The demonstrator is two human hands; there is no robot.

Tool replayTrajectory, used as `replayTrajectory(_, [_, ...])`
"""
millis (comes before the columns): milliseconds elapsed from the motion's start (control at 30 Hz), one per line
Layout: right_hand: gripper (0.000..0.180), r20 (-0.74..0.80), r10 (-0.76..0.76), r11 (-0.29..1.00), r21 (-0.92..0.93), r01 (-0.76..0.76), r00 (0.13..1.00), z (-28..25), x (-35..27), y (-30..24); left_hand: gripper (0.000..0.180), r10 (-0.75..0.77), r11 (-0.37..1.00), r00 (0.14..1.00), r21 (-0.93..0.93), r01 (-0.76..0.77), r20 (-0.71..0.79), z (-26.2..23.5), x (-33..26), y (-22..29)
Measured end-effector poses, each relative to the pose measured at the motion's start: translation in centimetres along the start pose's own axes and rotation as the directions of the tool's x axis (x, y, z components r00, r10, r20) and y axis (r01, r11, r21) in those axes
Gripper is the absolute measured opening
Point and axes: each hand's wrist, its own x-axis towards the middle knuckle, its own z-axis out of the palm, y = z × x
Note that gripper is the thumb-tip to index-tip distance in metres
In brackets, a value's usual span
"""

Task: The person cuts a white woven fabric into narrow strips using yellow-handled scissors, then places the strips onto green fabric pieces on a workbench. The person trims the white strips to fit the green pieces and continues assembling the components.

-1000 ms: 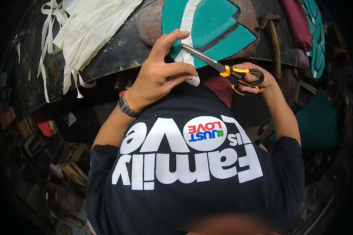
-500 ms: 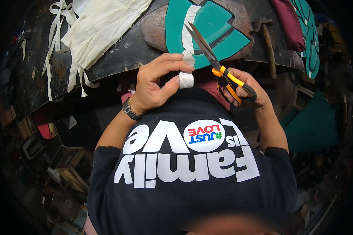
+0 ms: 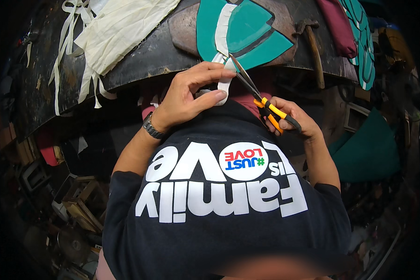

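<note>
A teal sheet piece (image 3: 240,39) with black-edged cutouts lies on a brown slab at the table's near edge. Down its left part runs a white fabric strip (image 3: 223,30), its end hanging past the near edge. My left hand (image 3: 191,93) is closed on that loose end, fingers above and thumb below, partly covering it. My right hand (image 3: 289,115) grips scissors (image 3: 253,86) with yellow-and-black handles. Their blade tips reach the strip at the teal piece's near edge, just beyond my left fingertips. Whether the blades have cut through cannot be made out.
The brown slab (image 3: 184,32) rests on a dark worktable (image 3: 147,60). Cream cloth (image 3: 119,35) with trailing strips lies at left. A hammer (image 3: 315,56) lies right of the slab, near maroon material (image 3: 338,30) and more teal pieces (image 3: 361,51). Green sheet (image 3: 366,149) sits below right.
The scissors have moved down and left, bringing their tips from above the teal piece to the strip at its near edge. My left hand has shifted slightly right, still gripping the strip.
</note>
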Motion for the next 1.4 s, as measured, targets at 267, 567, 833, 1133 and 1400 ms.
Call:
replayTrajectory(267, [0.044, -0.007, 0.014, 0.998, -0.054, -0.014, 1.000, 0.1, -0.2, 0.5, 0.030, -0.006, 0.992, 0.999, 0.123, 0.010, -0.033, 0.5, -0.5, -0.5])
replayTrajectory(567, [0.041, -0.003, 0.006, 0.998, -0.058, -0.006, 1.000, 0.3, 0.1, 1.1, 0.032, -0.064, 0.989, 0.998, 0.132, 0.066, -0.024, 0.1, -1.5, -0.5])
replayTrajectory(833, [0.034, 0.016, 0.098, 0.995, -0.037, -0.097, 0.995, 1.1, 0.2, 0.1, 0.032, -0.056, 0.983, 0.998, 0.172, 0.059, -0.026, -0.5, -2.7, -0.8])
replayTrajectory(1133, [0.025, -0.369, -0.487, 0.830, -0.479, 0.287, 0.792, -2.0, -2.1, -5.0, 0.034, 0.065, 0.996, 0.996, -0.063, -0.069, -0.068, -0.8, -2.6, 8.8])
replayTrajectory(1400, [0.020, -0.477, -0.653, 0.667, -0.731, 0.147, 0.588, -10.5, -0.5, -9.8, 0.042, 0.089, 0.984, 0.989, 0.162, -0.068, -0.121, 1.6, 7.2, 4.5])
